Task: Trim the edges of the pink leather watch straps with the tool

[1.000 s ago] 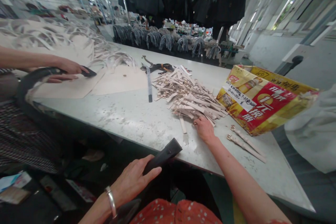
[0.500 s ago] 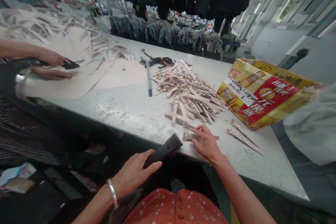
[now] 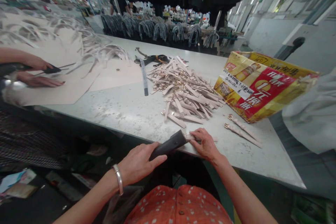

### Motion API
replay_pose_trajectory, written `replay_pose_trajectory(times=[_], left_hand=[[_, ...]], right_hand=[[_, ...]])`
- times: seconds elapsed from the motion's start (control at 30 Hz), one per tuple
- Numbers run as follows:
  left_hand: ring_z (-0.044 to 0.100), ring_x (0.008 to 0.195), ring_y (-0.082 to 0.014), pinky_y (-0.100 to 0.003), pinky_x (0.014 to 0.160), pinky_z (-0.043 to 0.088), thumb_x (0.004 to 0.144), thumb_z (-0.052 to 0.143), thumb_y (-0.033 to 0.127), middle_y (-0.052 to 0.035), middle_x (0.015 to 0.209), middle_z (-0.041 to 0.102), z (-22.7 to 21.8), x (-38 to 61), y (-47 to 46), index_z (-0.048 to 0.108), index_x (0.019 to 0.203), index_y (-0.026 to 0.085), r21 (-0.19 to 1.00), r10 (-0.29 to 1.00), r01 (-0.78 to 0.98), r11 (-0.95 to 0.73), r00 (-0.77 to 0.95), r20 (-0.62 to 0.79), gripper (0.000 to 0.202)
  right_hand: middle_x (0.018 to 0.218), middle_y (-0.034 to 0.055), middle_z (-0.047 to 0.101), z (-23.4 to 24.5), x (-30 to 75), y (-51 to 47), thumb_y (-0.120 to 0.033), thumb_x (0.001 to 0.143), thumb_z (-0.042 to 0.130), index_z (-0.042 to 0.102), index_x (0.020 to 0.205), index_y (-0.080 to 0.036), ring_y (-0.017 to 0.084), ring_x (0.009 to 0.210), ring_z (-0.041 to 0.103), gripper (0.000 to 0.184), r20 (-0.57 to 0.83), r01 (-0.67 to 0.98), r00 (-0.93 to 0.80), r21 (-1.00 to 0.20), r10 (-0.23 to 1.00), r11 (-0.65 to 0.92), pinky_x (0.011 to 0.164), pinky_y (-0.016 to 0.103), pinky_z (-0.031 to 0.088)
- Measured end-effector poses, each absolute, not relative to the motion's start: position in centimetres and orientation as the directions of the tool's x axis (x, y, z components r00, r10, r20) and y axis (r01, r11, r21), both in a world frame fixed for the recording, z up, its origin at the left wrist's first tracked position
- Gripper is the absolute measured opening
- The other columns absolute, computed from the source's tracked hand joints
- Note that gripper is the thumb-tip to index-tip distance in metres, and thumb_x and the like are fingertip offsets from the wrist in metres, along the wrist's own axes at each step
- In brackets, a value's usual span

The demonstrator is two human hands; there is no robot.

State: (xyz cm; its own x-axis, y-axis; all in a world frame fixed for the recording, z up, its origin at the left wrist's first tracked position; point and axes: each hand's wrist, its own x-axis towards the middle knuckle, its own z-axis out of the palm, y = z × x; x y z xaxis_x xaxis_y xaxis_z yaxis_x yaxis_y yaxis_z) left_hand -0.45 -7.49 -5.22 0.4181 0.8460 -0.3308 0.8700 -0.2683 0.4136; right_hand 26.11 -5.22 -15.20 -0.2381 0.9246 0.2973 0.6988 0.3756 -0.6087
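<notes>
- The left hand (image 3: pixel 139 162), with a silver bangle (image 3: pixel 118 179) at its wrist, is wrapped around a black flat-ended nozzle (image 3: pixel 169 145).
- The right hand (image 3: pixel 204 144) has its thumb and fingers narrowed on a beige buckled strap (image 3: pixel 189 136) at the front edge of the worktable (image 3: pixel 126 112); how many straps lie under the fingers I cannot tell.
- The nozzle's mouth is right at the strap's left end; whether they touch is unclear.
- Behind the right hand lies a heap of beige straps with gold-coloured buckles (image 3: pixel 186 94).
- To its right, two more buckled straps (image 3: pixel 243 135) lie side by side in front of a yellow-and-red carton (image 3: pixel 244 91) bearing a handwritten label.
- Left of the heap are a translucent strip (image 3: pixel 144 80) and a tangle of black straps (image 3: pixel 154 59).
- At far left, a co-worker's hand (image 3: pixel 36 62) holds another black nozzle (image 3: pixel 52 69) over beige panels (image 3: pixel 112 75).
</notes>
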Motion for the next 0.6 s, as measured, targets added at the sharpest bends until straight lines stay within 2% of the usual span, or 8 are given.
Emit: replay_pose_trajectory(times=[0.2, 0.43, 0.6], left_hand=[[0.062, 0.082, -0.0246, -0.031, 0.071, 0.043, 0.083, 0.033, 0.057, -0.0075, 0.086, 0.067, -5.3, 1.1, -5.9, 0.060, 0.096, 0.022, 0.365, 0.821, 0.866, -0.342, 0.464, -0.332, 0.047], [0.062, 0.078, -0.0231, -0.029, 0.065, 0.042, 0.082, 0.032, 0.059, -0.0075, 0.084, 0.068, -5.1, 3.2, -4.8, 0.061, 0.093, 0.020, 0.364, 0.806, 0.857, -0.366, 0.487, -0.335, 0.050], [0.062, 0.079, -0.0224, -0.030, 0.068, 0.043, 0.082, 0.032, 0.059, -0.0066, 0.085, 0.067, -5.1, 2.7, -4.4, 0.060, 0.091, 0.021, 0.371, 0.797, 0.856, -0.359, 0.488, -0.357, 0.047]], right_hand=[[0.086, 0.0057, 0.060, -14.6, 26.5, -5.3, -0.023, 0.078, 0.058, 0.063, 0.098, -0.020, 0.018, 0.084, 0.052, 0.020, 0.293, 0.669, -0.255, -0.635, 0.922, 0.387, 0.075, 0.031, 0.042], [0.091, 0.0047, 0.058, -14.0, 27.2, -5.2, -0.022, 0.078, 0.057, 0.067, 0.089, -0.022, 0.018, 0.088, 0.049, 0.015, 0.252, 0.717, -0.323, -0.564, 0.912, 0.410, 0.078, 0.032, 0.039], [0.096, 0.0056, 0.057, -13.9, 28.5, -5.5, -0.027, 0.078, 0.059, 0.066, 0.101, -0.024, 0.019, 0.090, 0.049, 0.024, 0.227, 0.737, -0.339, -0.538, 0.913, 0.408, 0.081, 0.034, 0.038]])
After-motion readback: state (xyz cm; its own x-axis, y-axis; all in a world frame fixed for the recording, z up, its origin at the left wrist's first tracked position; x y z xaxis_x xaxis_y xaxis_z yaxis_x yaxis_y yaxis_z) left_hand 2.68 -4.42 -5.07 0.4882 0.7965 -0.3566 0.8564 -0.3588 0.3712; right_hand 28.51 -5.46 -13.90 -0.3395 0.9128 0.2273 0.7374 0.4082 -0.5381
